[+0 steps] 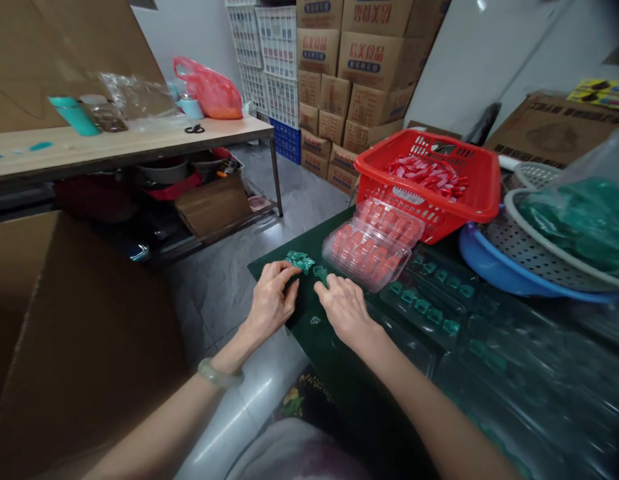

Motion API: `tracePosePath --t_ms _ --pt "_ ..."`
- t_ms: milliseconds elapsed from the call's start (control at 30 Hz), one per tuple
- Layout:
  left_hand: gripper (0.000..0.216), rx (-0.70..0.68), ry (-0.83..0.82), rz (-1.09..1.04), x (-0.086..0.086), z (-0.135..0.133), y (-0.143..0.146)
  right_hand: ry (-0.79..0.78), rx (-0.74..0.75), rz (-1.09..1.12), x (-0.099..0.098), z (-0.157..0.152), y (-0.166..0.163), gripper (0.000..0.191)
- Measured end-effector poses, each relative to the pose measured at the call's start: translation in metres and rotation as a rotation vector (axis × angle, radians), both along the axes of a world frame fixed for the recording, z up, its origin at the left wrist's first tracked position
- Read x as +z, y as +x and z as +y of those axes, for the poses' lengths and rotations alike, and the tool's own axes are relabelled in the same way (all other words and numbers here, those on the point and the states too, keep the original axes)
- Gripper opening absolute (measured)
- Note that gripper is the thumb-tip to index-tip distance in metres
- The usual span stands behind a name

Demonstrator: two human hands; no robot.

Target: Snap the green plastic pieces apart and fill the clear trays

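Observation:
Both my hands rest at the near left corner of a dark green table [339, 373]. My left hand [273, 300] has its fingers curled, fingertips on a small heap of green plastic pieces [300, 261]. My right hand [343, 305] is closed in a pinch on one small green piece [320, 273] beside the heap. A clear plastic tray [373, 243] filled with red pieces lies just beyond my right hand. To the right of that hand sits a clear tray [432, 300] holding green pieces in its pockets.
A red basket [477, 190] with red pieces stands behind the trays. A blue basin [494, 267] holds a white colander [549, 233] with a bag of green pieces. A cardboard box [64, 333] stands at left. A wooden table [139, 143] and stacked cartons [359, 73] lie beyond.

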State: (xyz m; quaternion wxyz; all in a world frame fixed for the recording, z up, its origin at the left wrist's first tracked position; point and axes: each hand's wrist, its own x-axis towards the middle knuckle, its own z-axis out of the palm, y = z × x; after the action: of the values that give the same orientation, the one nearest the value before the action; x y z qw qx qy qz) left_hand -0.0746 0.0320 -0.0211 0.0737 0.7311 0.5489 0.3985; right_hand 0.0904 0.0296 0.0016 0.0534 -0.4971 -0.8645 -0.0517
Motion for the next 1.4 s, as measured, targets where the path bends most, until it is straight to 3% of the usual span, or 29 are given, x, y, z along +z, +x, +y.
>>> tracePosePath --t_ms 100,233,367,467,567,633,767,967,1100,1200,1267,1400 --pt "0.018 -0.043 -0.044 -0.152 0.006 -0.004 0.010 -0.003 -0.020 0.081 -0.002 0.005 0.005 0.019" --pt "0.025 -0.094 -0.279 -0.318 0.011 -0.004 0.024 -0.022 -0.050 0.421 -0.005 0.015 0.016 0.023" --pt "0.027 -0.174 -0.225 -0.129 0.007 0.000 0.034 -0.071 -0.051 0.619 -0.007 0.019 0.027 0.021" --pt "0.035 -0.149 -0.243 0.083 0.003 0.003 0.039 -0.102 -0.051 0.561 -0.007 0.016 0.030 0.022" --pt "0.039 -0.102 -0.275 0.123 0.001 0.007 0.042 -0.123 -0.053 0.414 -0.006 0.011 0.028 0.035" --pt "0.040 -0.094 -0.280 0.085 0.001 0.010 0.042 -0.117 -0.055 0.315 -0.005 0.011 0.026 0.040" --pt "0.045 -0.140 -0.326 -0.007 0.003 0.012 0.036 -0.044 -0.020 0.175 -0.003 0.013 0.022 0.025" --pt "0.013 -0.142 -0.457 -0.259 0.018 0.009 0.020 0.027 0.001 0.070 -0.004 0.013 0.014 0.023" --pt "0.013 -0.189 -0.586 -0.506 0.034 0.002 0.008 0.010 -0.071 0.081 -0.003 0.015 0.012 0.025" --pt "0.020 -0.327 -0.744 -0.903 0.044 -0.007 0.008 -0.016 -0.149 0.213 0.005 0.010 0.014 0.033" --pt "0.022 -0.404 -0.821 -1.116 0.047 -0.012 0.016 -0.037 -0.163 0.429 0.015 0.001 0.019 0.043" --pt "0.019 -0.460 -0.844 -1.167 0.046 -0.017 0.045 -0.233 -0.031 0.993 0.031 -0.028 0.035 0.035"
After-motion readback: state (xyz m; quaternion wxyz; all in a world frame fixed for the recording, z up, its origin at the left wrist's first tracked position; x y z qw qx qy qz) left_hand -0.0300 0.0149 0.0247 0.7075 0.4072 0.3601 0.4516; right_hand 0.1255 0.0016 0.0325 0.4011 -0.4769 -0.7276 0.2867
